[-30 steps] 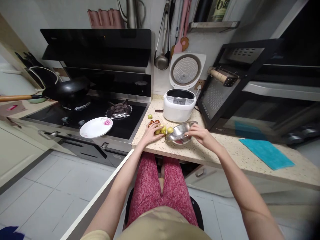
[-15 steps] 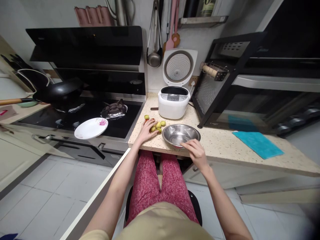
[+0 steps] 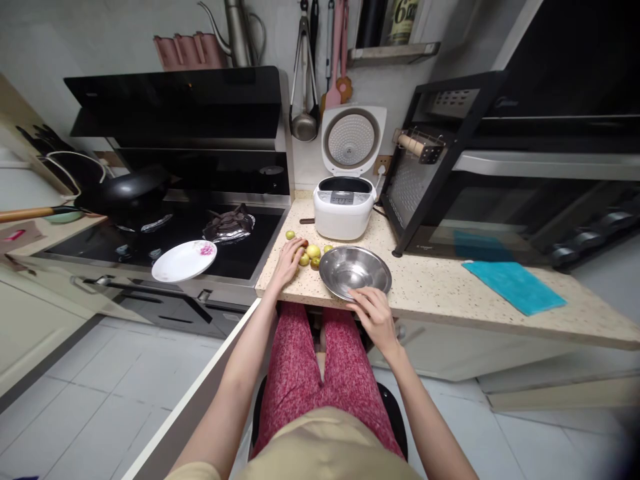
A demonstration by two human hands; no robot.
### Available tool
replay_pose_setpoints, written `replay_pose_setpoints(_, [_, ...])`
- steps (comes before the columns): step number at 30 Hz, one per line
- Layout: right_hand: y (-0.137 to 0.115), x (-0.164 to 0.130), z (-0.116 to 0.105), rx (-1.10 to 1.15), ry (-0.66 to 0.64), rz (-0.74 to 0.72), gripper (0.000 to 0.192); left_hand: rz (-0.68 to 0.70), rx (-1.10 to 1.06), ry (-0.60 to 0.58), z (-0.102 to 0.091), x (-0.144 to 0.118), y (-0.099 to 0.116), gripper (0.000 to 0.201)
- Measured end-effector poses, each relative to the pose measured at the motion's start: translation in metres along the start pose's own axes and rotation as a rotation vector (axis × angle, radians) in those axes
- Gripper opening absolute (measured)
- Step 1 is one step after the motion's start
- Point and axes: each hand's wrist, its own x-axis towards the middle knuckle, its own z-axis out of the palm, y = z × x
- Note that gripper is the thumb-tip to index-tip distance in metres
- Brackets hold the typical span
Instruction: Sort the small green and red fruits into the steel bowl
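Observation:
Several small yellow-green fruits, which look like fresh jujubes, lie grouped on the counter left of a shiny metal bowl. My left hand is beside this group, palm down with fingers stretched out. Its fingertips touch a reddish-brown fruit, partly hidden by them. One green fruit sits apart, behind that hand. My right hand pinches the near rim of the bowl between thumb and fingers. No fruit shows inside the bowl.
A white rice cooker with its lid raised stands behind the bowl. To the left, a white plate rests at the stove's front edge, near a black wok. An oven and a turquoise cloth are on the right.
My right hand has shifted left along with the bowl, which now sits closer to the fruits. My left hand has drawn back slightly, uncovering more of them. The view has tilted a little.

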Motion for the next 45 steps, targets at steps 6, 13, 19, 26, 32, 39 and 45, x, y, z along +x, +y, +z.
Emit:
replay_pose_setpoints(6, [-0.043, 0.0, 0.022, 0.037, 0.102, -0.058, 0.042, -0.019, -0.076, 0.162, -0.003, 0.002, 0.001, 0.051])
replay_pose_setpoints(13, [-0.064, 0.026, 0.097, 0.129, -0.136, 0.077, 0.038, -0.114, -0.129, 0.43, -0.011, 0.001, -0.001, 0.042])
replay_pose_setpoints(19, [-0.056, 0.064, 0.137, 0.007, -0.28, 0.201, 0.043, -0.124, -0.01, 0.331, -0.02, -0.002, -0.018, 0.032])
replay_pose_setpoints(26, [-0.054, 0.078, 0.159, -0.058, -0.328, 0.227, 0.046, -0.018, 0.085, 0.191, -0.02, -0.002, -0.01, 0.034])
replay_pose_setpoints(32, [-0.055, 0.078, 0.174, 0.014, -0.265, 0.261, 0.037, 0.007, 0.079, 0.22, -0.02, -0.002, -0.001, 0.039])
replay_pose_setpoints(39, [-0.059, 0.08, 0.171, 0.052, -0.224, 0.25, 0.031, 0.027, 0.088, 0.304, -0.02, -0.004, 0.002, 0.039])
replay_pose_setpoints(45, [-0.073, 0.061, 0.123, 0.137, 0.06, 0.132, 0.034, 0.078, 0.097, 0.292, -0.02, -0.004, 0.005, 0.036])
